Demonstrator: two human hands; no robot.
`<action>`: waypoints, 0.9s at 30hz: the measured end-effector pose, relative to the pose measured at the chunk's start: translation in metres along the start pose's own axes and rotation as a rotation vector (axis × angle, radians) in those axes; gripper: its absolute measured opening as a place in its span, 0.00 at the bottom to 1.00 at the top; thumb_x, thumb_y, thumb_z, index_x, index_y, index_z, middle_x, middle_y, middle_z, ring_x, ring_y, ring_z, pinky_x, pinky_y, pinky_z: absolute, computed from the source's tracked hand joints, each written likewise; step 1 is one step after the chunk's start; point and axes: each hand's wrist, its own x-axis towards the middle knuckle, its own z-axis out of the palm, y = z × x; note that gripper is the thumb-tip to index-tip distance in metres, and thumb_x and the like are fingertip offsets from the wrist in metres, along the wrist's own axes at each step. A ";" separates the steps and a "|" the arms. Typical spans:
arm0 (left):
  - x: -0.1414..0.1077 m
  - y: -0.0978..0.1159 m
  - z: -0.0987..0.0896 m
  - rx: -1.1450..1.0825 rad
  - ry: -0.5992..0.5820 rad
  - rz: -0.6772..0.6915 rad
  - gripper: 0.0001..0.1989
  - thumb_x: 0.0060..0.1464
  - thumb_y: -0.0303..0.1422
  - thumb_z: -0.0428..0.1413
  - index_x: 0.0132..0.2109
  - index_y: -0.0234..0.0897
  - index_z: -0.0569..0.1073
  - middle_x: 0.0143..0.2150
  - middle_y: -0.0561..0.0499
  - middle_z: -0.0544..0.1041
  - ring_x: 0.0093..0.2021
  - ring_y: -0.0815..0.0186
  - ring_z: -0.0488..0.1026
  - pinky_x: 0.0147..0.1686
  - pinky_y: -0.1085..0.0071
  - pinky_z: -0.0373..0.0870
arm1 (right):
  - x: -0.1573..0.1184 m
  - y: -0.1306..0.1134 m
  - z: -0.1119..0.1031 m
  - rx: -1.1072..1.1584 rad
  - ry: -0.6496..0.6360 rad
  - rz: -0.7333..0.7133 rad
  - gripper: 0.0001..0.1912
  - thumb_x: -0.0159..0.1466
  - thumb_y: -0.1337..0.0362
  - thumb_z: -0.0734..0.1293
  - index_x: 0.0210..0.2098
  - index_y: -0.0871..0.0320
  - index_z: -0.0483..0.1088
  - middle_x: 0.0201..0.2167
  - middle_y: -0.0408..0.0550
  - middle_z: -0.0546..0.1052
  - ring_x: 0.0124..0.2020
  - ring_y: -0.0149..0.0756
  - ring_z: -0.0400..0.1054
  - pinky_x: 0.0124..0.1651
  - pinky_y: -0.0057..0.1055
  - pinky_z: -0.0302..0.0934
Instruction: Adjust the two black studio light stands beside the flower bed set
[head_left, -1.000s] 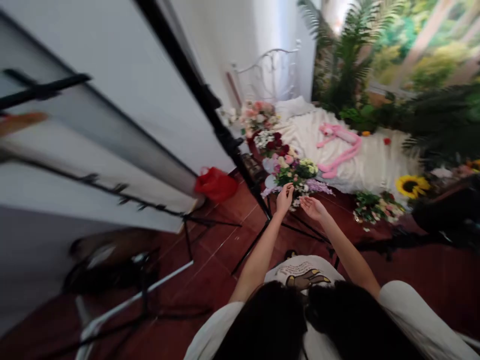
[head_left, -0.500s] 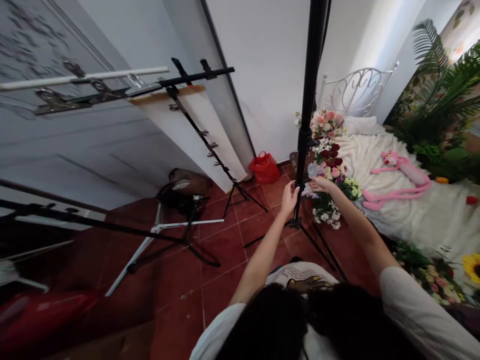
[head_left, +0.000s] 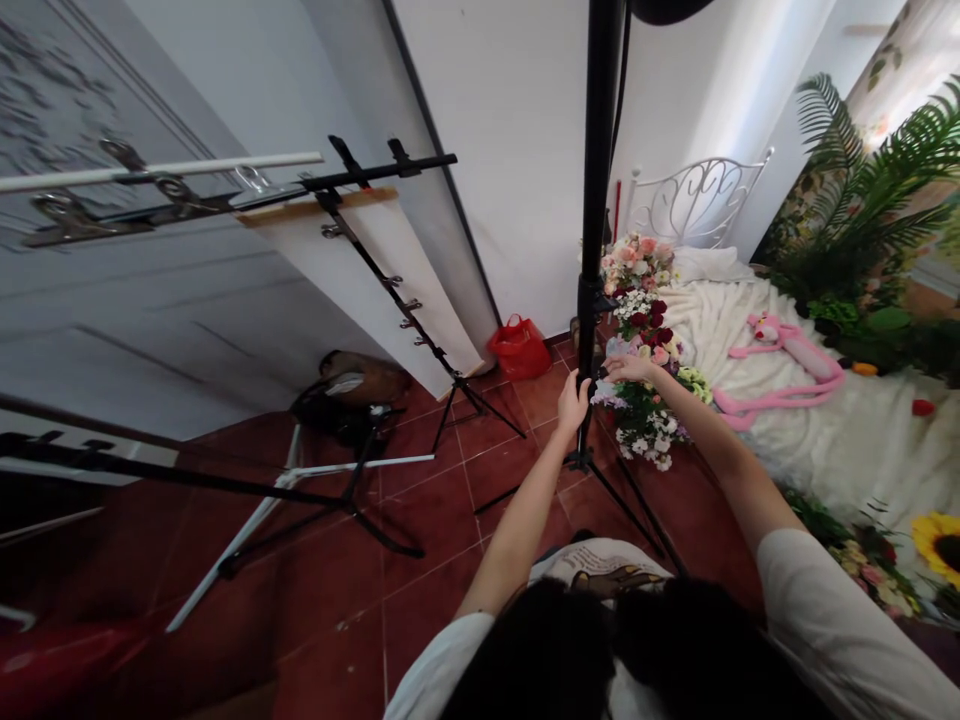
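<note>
Item: shirt [head_left: 622,562], at the lower edge of the view, partly hidden by dark, blurred shapes
Item: left hand [head_left: 573,404], curled against the left side of the black stand [head_left: 597,180]; some fingers out of sight, so how firmly it closes cannot be told
Item: right hand [head_left: 631,368], palm down, fingers bent towards a dark knob [head_left: 601,373] on the stand's right side; whether they pinch it or only touch it cannot be made out
Item: the stand itself, upright on the floor [head_left: 442,535], just beside the left edge of the bed [head_left: 862,460]; its top is cut off
Condition: stand up, legs spread, hands at one level on the pole; by judgement, handling of the knob is under way and unfinished; how much is left does not show
Item: sunflower [head_left: 940,548], by the bed's near edge, cut off at the view's right
Item: flowers [head_left: 651,425], lining the bed's left edge, partly behind the right hand
Item: pink toy [head_left: 808,366], lying on the bed, feet at its left edge
Item: red bag [head_left: 519,350], on the floor by the wall; contents hidden
Item: headboard [head_left: 701,205], at the bed's far edge
</note>
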 end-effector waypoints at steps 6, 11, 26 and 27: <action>0.000 0.002 -0.001 0.014 0.001 0.007 0.20 0.61 0.42 0.42 0.56 0.40 0.63 0.53 0.44 0.72 0.53 0.61 0.70 0.53 0.63 0.65 | -0.011 0.000 0.013 -0.487 0.075 -0.399 0.13 0.44 0.76 0.73 0.26 0.58 0.68 0.27 0.43 0.75 0.36 0.36 0.71 0.46 0.32 0.65; -0.001 0.002 0.000 0.010 0.015 0.007 0.22 0.61 0.44 0.42 0.57 0.39 0.63 0.54 0.43 0.71 0.55 0.61 0.69 0.55 0.62 0.64 | -0.024 -0.055 0.027 -0.249 0.040 -0.628 0.28 0.45 0.65 0.76 0.44 0.57 0.67 0.42 0.48 0.74 0.43 0.36 0.70 0.52 0.36 0.64; -0.004 0.002 -0.003 -0.061 -0.018 0.057 0.24 0.61 0.45 0.41 0.60 0.40 0.59 0.60 0.44 0.66 0.60 0.62 0.63 0.60 0.62 0.59 | -0.042 -0.102 0.066 -0.236 0.194 -0.832 0.34 0.50 0.52 0.74 0.52 0.60 0.64 0.45 0.52 0.74 0.51 0.43 0.68 0.54 0.39 0.64; -0.004 0.003 -0.003 -0.058 -0.020 0.054 0.24 0.61 0.45 0.41 0.60 0.40 0.59 0.60 0.44 0.66 0.61 0.62 0.63 0.60 0.62 0.60 | -0.043 -0.090 0.069 -0.227 0.211 -0.799 0.34 0.50 0.54 0.74 0.52 0.60 0.65 0.44 0.52 0.75 0.50 0.43 0.69 0.53 0.38 0.65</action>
